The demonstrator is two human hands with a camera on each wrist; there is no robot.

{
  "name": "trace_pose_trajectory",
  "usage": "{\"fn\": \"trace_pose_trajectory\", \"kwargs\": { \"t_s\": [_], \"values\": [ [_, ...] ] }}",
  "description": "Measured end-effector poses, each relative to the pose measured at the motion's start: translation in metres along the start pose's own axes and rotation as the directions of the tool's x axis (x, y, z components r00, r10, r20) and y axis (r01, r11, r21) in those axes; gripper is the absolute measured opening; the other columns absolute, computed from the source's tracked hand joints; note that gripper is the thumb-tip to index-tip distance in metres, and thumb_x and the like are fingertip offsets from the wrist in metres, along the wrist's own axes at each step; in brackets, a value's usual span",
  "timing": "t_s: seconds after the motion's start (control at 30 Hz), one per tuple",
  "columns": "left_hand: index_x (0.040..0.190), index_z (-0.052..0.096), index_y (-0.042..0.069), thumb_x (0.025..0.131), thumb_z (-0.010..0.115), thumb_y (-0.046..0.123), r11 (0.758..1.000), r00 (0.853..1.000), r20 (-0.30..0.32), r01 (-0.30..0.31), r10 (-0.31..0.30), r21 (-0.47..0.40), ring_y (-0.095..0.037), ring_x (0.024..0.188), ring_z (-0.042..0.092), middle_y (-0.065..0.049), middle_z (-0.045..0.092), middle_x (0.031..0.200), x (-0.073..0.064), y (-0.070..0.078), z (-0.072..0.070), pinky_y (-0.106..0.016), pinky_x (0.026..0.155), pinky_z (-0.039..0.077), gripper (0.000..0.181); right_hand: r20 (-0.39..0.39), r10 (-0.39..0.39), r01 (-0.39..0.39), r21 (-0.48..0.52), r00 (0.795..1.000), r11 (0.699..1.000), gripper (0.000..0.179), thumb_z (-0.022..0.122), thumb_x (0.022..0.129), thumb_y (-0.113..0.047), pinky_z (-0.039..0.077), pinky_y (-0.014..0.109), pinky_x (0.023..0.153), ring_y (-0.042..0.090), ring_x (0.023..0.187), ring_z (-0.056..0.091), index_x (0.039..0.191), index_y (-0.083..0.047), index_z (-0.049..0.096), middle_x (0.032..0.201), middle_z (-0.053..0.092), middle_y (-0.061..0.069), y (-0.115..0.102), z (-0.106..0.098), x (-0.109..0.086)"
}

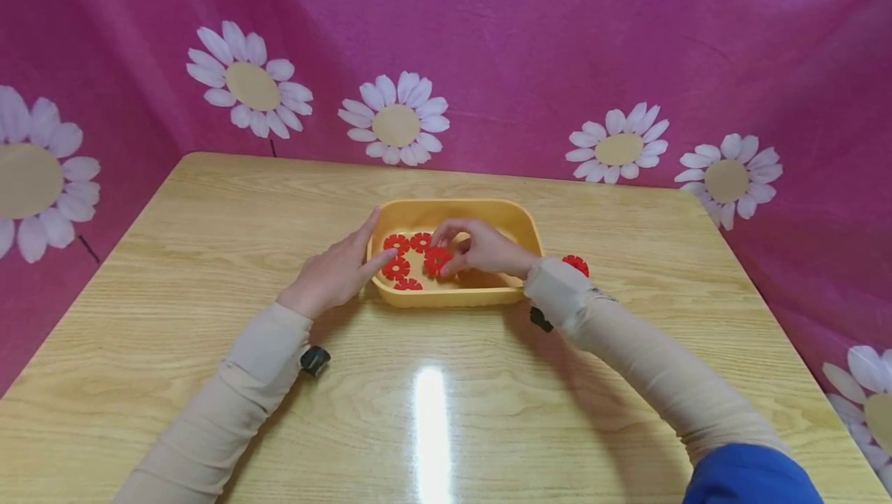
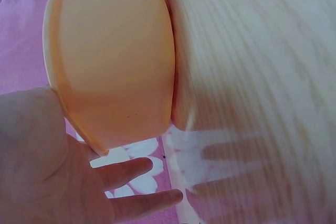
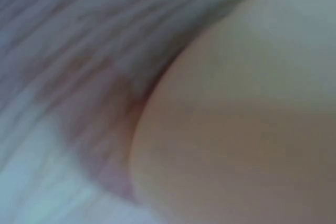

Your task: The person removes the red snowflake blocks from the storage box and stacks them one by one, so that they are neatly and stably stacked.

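Observation:
A yellow plastic basin (image 1: 453,297) stands on the table. Inside its left part lie several red notched discs (image 1: 396,268), flower-like with a hole in the middle. My right hand (image 1: 488,247) reaches over the right side and pinches a red notched disc (image 1: 437,261) between thumb and fingers, low in the basin. At the left end my left hand (image 1: 334,272) rests against the rim, thumb over it, the other fingers straight along the outside. In the left wrist view, the basin's outer wall (image 2: 115,56) meets the palm. The right wrist view shows only the blurred basin wall (image 3: 236,129).
Another red notched disc (image 1: 575,265) lies on the wooden table (image 1: 348,396) to the right of the basin, partly behind my right wrist. Behind the table hangs a magenta cloth (image 1: 502,39) printed with white flowers. Dark wrist devices (image 1: 315,361) are strapped under both sleeves.

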State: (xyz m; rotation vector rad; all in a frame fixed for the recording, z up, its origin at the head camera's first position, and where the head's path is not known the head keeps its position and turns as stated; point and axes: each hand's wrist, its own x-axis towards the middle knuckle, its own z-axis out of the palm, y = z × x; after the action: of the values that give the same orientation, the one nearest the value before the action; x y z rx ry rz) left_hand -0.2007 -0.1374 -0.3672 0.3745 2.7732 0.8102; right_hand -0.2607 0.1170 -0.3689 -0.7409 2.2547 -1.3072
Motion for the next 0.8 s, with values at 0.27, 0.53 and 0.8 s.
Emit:
{"fn": "trace_pose_trajectory", "kwargs": {
  "t_s": [0.27, 0.53, 0.8],
  "values": [
    [0.158, -0.007, 0.023, 0.099, 0.042, 0.058, 1.000, 1.000, -0.001, 0.004, -0.004, -0.006, -0.033, 0.146, 0.021, -0.007, 0.011, 0.163, -0.002, -0.002, 0.000, -0.066, 0.107, 0.027, 0.085, -0.138, 0.021, -0.016, 0.035, 0.990, 0.999, 0.041, 0.078, 0.078, 0.007, 0.056, 0.032, 0.072, 0.025, 0.081, 0.063, 0.115, -0.002, 0.063, 0.111, 0.057, 0.013, -0.009, -0.047, -0.029],
    [0.158, -0.007, 0.024, 0.099, 0.043, 0.057, 1.000, 1.000, 0.002, -0.002, 0.002, 0.003, -0.033, 0.146, 0.021, -0.007, 0.012, 0.163, 0.001, -0.001, -0.001, -0.066, 0.106, 0.029, 0.084, -0.305, 0.092, -0.082, 0.048, 0.948, 0.996, 0.041, 0.079, 0.080, -0.001, 0.052, 0.026, 0.062, 0.020, 0.075, 0.064, 0.117, -0.004, 0.062, 0.113, 0.058, 0.011, 0.003, -0.094, -0.070],
    [0.158, -0.008, 0.024, 0.099, 0.043, 0.056, 1.000, 1.000, 0.016, 0.012, -0.012, 0.007, -0.034, 0.146, 0.022, -0.008, 0.013, 0.163, 0.001, 0.001, -0.001, -0.066, 0.106, 0.030, 0.084, -0.345, 0.177, -0.164, 0.067, 0.922, 0.984, 0.040, 0.075, 0.086, -0.006, 0.056, 0.032, 0.067, 0.020, 0.073, 0.063, 0.122, 0.000, 0.058, 0.114, 0.055, 0.010, 0.034, -0.113, -0.109]
  ]
}}
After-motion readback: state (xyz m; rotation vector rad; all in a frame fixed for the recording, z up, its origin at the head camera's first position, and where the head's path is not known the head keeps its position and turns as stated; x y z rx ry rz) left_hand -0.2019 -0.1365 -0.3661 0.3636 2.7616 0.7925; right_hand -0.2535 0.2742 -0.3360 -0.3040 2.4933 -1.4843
